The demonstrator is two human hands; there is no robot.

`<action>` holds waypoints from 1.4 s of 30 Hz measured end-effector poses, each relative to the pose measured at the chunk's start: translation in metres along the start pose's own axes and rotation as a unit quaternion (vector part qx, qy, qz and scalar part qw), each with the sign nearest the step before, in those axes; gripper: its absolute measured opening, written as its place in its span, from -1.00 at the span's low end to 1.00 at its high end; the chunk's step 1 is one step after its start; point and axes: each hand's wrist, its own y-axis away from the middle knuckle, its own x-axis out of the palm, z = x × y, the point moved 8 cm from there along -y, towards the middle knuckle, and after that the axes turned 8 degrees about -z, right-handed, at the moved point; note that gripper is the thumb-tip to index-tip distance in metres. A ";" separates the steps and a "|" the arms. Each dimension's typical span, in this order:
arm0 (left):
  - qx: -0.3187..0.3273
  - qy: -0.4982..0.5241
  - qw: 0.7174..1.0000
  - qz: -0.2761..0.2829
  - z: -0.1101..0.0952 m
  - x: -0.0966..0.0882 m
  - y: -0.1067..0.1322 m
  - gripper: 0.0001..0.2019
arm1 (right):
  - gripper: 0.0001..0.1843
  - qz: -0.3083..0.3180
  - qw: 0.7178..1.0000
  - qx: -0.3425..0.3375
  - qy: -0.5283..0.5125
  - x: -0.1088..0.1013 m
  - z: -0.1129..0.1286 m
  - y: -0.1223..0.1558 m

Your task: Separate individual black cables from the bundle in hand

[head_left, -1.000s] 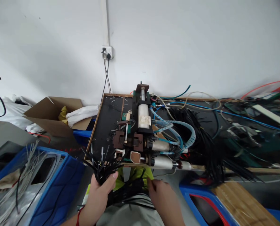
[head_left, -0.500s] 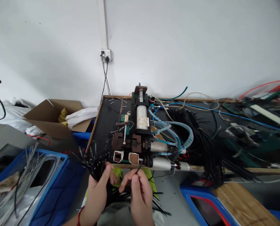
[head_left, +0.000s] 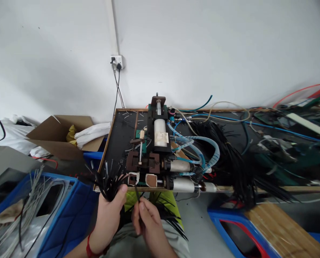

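My left hand point(head_left: 113, 204) is closed round a bundle of black cables point(head_left: 106, 184), whose ends fan out above the fist near the bench's front left corner. In my right hand point(head_left: 146, 215) a single black cable point(head_left: 137, 192) is pinched between thumb and fingers, its end pointing up at the machine's front. Just beyond stands a pneumatic machine point(head_left: 160, 132) with brown clamp jaws point(head_left: 143, 163) and two white-edged pads point(head_left: 151, 180) at its near side. More black cables point(head_left: 173, 224) lie across my lap.
A blue crate point(head_left: 76, 190) with pale wires stands at the left, an open cardboard box point(head_left: 45, 143) behind it. On the bench's right lies a big black cable bundle point(head_left: 233, 161) beside blue air hoses point(head_left: 216, 154). Another blue crate point(head_left: 216, 222) sits below right.
My right hand has moved left, toward my left hand, and the pinched cable now stands more upright in front of the white-edged pads. The left hand keeps its hold on the bundle.
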 end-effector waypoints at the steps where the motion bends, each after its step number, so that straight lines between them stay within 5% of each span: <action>1: 0.010 0.008 1.000 0.012 -0.003 0.002 -0.001 -0.62 | -0.49 -0.018 0.997 0.008 -0.073 -0.001 -0.002 -0.002; 7: 0.063 0.032 0.994 0.081 -0.011 0.008 -0.001 -0.79 | -0.66 -0.025 0.952 0.087 -0.291 0.008 -0.011 -0.012; 27: 0.031 0.057 0.996 0.057 -0.003 -0.001 0.005 -0.78 | -0.66 0.015 0.939 0.122 -0.322 0.019 -0.011 -0.016; 34: 0.030 0.060 0.996 0.056 -0.005 -0.003 0.008 -0.77 | -0.66 -0.010 0.956 0.092 -0.279 0.013 -0.011 -0.016; 42: 0.012 0.093 0.994 0.056 -0.003 -0.007 0.013 -0.80 | -0.51 -0.038 0.993 0.043 -0.106 -0.011 -0.007 -0.010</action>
